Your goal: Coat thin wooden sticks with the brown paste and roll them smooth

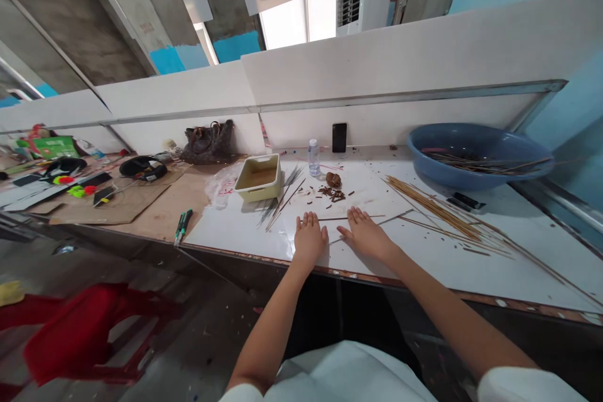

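Note:
My left hand (309,239) lies palm down near the front edge of the white tabletop, its fingers stretched out. Level with it, my right hand (365,233) rests flat too, fingers forward and thumb spread inward. A thin stick (332,219) runs crosswise between the two sets of fingertips; its middle is dark brown, and a pale end sticks out right of my right hand. My fingers cover parts of it. Just beyond are small brown pieces (333,194) and a brown lump (333,180) of a clay-like material.
A beige basin (258,193) and finished-looking dark sticks (285,204) are to the left. Behind stand a clear bottle (313,159) and a phone (339,138). At right lie bundled bamboo sticks (433,207) before a blue tub (475,169). Utility knives (183,226) lie near the left edge.

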`<state>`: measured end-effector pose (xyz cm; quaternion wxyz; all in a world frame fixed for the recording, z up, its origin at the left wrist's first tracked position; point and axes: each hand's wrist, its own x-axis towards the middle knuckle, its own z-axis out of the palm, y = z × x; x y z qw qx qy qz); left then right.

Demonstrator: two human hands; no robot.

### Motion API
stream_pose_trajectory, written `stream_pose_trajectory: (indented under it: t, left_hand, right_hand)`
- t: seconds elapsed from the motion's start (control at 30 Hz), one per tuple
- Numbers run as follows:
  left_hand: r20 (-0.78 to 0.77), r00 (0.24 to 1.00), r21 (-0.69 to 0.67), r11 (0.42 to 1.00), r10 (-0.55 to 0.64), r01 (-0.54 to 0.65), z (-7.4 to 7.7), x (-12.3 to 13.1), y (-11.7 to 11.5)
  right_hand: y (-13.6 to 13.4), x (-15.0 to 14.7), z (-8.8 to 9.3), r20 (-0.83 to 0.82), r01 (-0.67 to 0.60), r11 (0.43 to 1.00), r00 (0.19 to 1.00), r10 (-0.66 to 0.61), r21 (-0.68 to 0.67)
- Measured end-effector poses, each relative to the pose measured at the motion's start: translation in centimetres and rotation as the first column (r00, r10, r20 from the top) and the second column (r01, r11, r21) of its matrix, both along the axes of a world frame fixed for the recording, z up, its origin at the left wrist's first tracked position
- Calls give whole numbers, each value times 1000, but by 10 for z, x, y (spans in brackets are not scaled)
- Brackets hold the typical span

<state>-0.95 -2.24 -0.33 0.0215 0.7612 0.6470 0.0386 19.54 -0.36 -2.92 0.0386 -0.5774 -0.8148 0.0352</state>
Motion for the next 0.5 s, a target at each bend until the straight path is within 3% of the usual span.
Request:
stream_pose_trajectory:
  t: [0.1, 0.3, 0.5]
  left_hand:
    - [-3, 1000, -8, 1000, 11, -11, 5, 0, 4]
    - [-12, 1000, 66, 997, -29, 30, -19, -15, -28]
    - [-18, 1000, -12, 1000, 13, -14, 4, -2, 9]
  right_hand:
    - [6, -1, 6, -7, 5, 1000, 1000, -5, -19]
    - [-24, 12, -27, -49, -53, 998, 997, 55, 47]
    - [12, 10, 1, -51, -34, 999, 998, 33, -20]
